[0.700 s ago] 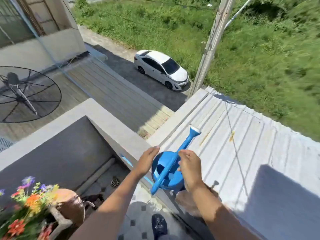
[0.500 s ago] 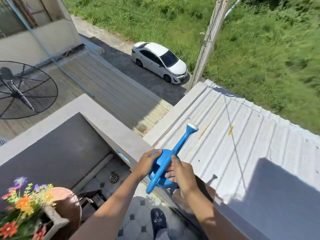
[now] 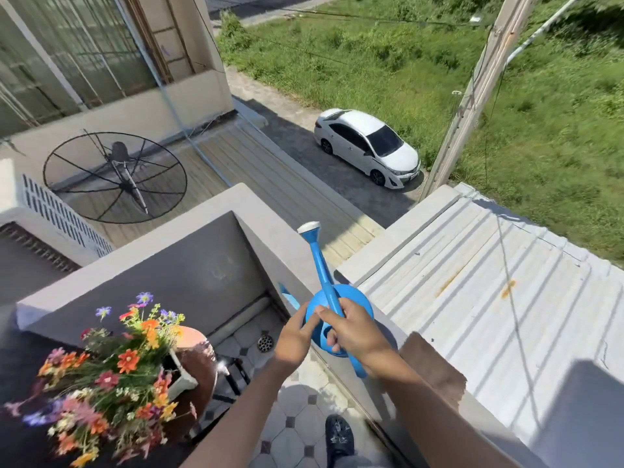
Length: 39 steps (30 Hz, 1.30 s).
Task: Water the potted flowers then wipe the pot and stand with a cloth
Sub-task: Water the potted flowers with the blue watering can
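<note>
A corrugated metal roof (image 3: 489,298) fills the right side below the balcony, with a grassy field (image 3: 506,96) beyond it and a white car (image 3: 368,146) parked on the paved lane beside a utility pole (image 3: 472,96). To the left a black mesh satellite dish (image 3: 114,177) stands on a neighbouring roof. A grey parapet wall (image 3: 169,251) encloses the balcony corner, and the tiled floor (image 3: 297,417) below it has a round drain (image 3: 265,342).

Both forearms reach forward from the bottom edge, meeting over the parapet's edge. The right hand (image 3: 358,332) is wrapped around the handle of the blue watering can (image 3: 337,309), fingers curled under it, holding the can in the air with the spout angled up and away and its white rose (image 3: 309,227) at the top. The left hand (image 3: 295,336) is pressed against the can's left side, its fingers extended onto the blue body. What is inside the can cannot be told.

At lower left the potted flowers (image 3: 111,366), orange, red, purple and yellow, spill from a white pot (image 3: 180,374), which sits on a round brown stand (image 3: 199,359). The bouquet is well apart from the can, to its left. A dark shoe (image 3: 339,434) shows on the tiles.
</note>
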{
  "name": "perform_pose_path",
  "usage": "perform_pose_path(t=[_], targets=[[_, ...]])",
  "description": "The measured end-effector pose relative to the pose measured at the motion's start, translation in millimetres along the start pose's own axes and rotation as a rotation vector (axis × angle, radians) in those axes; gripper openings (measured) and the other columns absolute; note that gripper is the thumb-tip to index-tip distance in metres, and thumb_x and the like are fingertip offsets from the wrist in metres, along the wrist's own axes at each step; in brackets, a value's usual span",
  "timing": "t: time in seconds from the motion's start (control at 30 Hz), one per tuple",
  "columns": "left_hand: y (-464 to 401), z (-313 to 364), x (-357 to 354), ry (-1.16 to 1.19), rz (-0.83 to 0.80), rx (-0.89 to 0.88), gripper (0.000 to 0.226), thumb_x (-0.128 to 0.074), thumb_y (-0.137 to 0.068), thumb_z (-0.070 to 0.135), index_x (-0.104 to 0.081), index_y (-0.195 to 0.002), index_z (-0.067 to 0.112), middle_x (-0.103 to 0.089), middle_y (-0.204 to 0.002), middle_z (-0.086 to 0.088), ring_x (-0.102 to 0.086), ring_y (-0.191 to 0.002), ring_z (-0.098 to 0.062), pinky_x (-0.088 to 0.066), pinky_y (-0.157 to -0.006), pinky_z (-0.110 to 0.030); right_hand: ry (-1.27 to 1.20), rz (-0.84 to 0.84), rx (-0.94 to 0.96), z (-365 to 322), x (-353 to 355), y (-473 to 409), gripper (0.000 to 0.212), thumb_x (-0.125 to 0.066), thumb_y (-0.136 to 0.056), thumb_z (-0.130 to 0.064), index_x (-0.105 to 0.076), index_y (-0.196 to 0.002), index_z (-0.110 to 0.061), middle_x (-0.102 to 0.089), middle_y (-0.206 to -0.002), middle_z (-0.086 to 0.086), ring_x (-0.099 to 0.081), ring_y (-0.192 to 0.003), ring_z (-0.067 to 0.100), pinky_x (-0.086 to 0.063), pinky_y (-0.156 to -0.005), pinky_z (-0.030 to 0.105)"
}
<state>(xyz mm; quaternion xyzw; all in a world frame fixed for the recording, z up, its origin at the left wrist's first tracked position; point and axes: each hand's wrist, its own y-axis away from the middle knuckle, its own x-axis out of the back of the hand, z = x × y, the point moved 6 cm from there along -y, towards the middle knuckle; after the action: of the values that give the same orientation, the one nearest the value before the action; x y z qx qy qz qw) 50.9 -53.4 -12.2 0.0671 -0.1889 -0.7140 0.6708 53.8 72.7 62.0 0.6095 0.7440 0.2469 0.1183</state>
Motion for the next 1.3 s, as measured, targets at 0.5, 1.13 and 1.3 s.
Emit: perform_pose_path(t=[0.5, 1.13, 1.3], targets=[[236.7, 3.6, 159.0, 0.206, 0.667, -0.179, 0.036, -0.052, -0.082, 0.062, -0.058, -0.109, 0.039, -0.072, -0.1, -0.003, -0.07, -0.088, -0.021, -0.057, -0.077, -0.044, 0.839, -0.3, 0.482, -93.4, -192.7, 145.6, 0.024, -0.047, -0.097, -0.025, -0.053, -0.08, -0.009, -0.057, -0.062, 0.006, -0.057, -0.045, 0.018, -0.042, -0.039, 0.023], [299.7, -9.1, 212.5, 0.21, 0.769, 0.026, 0.063, -0.036, -0.089, 0.06, -0.062, -0.089, 0.003, -0.059, -0.075, -0.011, -0.053, -0.066, -0.021, -0.035, -0.061, -0.032, 1.413, -0.351, 0.56, -133.7, -297.0, 197.6, 0.026, -0.042, -0.102, -0.018, -0.052, -0.081, -0.005, -0.063, -0.082, 0.015, -0.061, -0.065, 0.03, -0.037, -0.047, 0.03], [293.0, -10.9, 214.0, 0.244, 0.733, 0.085, 0.084, -0.035, -0.072, 0.072, -0.064, -0.101, -0.002, -0.059, -0.078, -0.01, -0.053, -0.069, -0.022, -0.036, -0.064, -0.035, 1.472, -0.336, 0.53, -140.4, -303.4, 195.0, 0.033, -0.047, -0.101, -0.014, -0.043, -0.072, 0.002, -0.052, -0.059, 0.014, -0.049, -0.043, 0.021, -0.039, -0.042, 0.027]])
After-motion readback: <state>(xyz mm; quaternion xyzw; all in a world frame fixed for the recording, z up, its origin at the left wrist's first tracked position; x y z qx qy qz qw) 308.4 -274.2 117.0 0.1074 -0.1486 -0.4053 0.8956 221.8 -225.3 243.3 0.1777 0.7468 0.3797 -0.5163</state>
